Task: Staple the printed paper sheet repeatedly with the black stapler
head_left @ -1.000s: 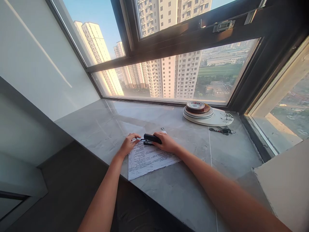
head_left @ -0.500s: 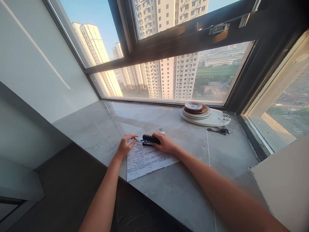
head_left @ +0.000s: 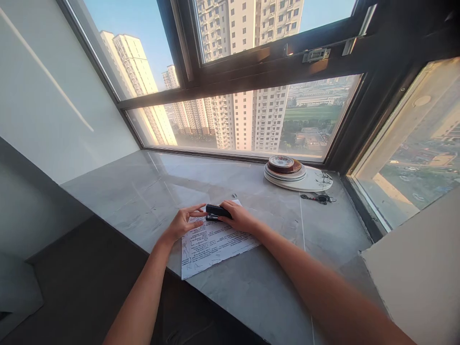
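Stapler (head_left: 214, 209), likely light and rigid, is well gripped at its right end by curled right hand (head_left: 239, 217); left hand (head_left: 180, 224) half-open, contact unclear.

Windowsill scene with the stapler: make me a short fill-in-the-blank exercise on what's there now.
1. The right hand grips a black ____.
2. The printed paper lies on a countertop whose colour is ____.
3. The plates near the window are piled in a ____.
4. The stapler's upper arm and base, seen from the camera, are coloured ____.

Missing words, in order: stapler; gray; stack; black.
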The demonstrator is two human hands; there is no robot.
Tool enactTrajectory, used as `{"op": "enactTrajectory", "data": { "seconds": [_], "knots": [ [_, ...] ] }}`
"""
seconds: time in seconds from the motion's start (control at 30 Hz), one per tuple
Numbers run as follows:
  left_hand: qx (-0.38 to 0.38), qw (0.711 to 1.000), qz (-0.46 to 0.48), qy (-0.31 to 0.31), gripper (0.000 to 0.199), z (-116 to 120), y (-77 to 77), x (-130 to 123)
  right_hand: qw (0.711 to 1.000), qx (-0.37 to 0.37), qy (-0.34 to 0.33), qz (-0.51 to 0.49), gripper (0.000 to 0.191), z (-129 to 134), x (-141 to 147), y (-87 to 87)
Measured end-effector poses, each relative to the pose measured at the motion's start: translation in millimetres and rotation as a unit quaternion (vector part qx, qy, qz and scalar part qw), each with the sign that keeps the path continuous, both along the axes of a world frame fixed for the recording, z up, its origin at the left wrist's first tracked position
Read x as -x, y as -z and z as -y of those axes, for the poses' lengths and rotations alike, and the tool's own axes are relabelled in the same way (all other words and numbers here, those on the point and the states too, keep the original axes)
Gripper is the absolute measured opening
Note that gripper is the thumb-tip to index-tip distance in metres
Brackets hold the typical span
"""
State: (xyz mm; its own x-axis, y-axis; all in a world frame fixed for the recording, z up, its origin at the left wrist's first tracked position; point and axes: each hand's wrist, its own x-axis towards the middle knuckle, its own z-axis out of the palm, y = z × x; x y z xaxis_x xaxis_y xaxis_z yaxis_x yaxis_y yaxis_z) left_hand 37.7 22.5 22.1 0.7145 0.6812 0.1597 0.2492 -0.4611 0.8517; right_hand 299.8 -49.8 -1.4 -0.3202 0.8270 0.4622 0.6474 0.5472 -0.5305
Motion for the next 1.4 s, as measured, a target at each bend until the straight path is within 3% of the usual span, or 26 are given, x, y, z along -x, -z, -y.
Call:
{"op": "enactTrajectory", "data": {
  "seconds": [0.13,0.23,0.37,0.5,0.6,0.67,0.83,0.97,1.07,1.17,1.23,1.4],
  "knots": [
    [0.020,0.999,0.012,0.023,0.074,0,-1.2,-1,1.000,0.018,0.011,-0.002,0.017,0,1,-0.1],
    [0.020,1.000,0.012,0.001,0.070,-2,1.2,-2,1.000,0.021,0.010,-0.006,0.018,2,2,-0.9],
    [-0.061,0.990,0.007,-0.126,0.047,-9,8.0,0,0.999,0.037,-0.017,-0.006,0.019,9,2,-9.9],
    [-0.125,0.951,0.032,-0.281,0.034,-20,17.6,6,0.994,0.084,-0.057,-0.034,0.025,11,-9,-17.1],
    [-0.113,0.928,0.051,-0.350,0.031,-26,24.4,10,0.989,0.047,0.060,-0.126,0.048,3,-24,-8.7],
    [-0.101,0.914,0.069,-0.386,0.028,-28,28.0,12,0.977,0.000,0.156,-0.147,0.050,-5,-34,2.1],
    [-0.076,0.888,0.101,-0.443,0.025,-29,32.0,17,0.991,0.028,0.127,-0.036,0.038,-17,-44,20.1],
    [-0.101,0.879,0.021,-0.465,0.032,-28,32.5,17,0.994,0.065,0.091,0.013,0.042,-19,-39,21.7],
    [-0.130,0.881,-0.066,-0.449,0.031,-28,33.5,22,0.985,0.106,0.122,0.054,0.049,-19,-35,26.2],
    [-0.162,0.880,-0.104,-0.434,0.021,-30,36.8,40,0.982,0.120,0.134,0.061,0.050,-20,-36,33.4],
    [-0.182,0.875,-0.134,-0.428,0.025,-30,40.4,54,0.984,0.118,0.123,0.053,0.049,-22,-40,34.8],
    [-0.203,0.859,-0.226,-0.412,0.038,-31,47.2,70,0.980,0.163,0.111,0.037,0.052,-42,-47,9.6]
  ]
}}
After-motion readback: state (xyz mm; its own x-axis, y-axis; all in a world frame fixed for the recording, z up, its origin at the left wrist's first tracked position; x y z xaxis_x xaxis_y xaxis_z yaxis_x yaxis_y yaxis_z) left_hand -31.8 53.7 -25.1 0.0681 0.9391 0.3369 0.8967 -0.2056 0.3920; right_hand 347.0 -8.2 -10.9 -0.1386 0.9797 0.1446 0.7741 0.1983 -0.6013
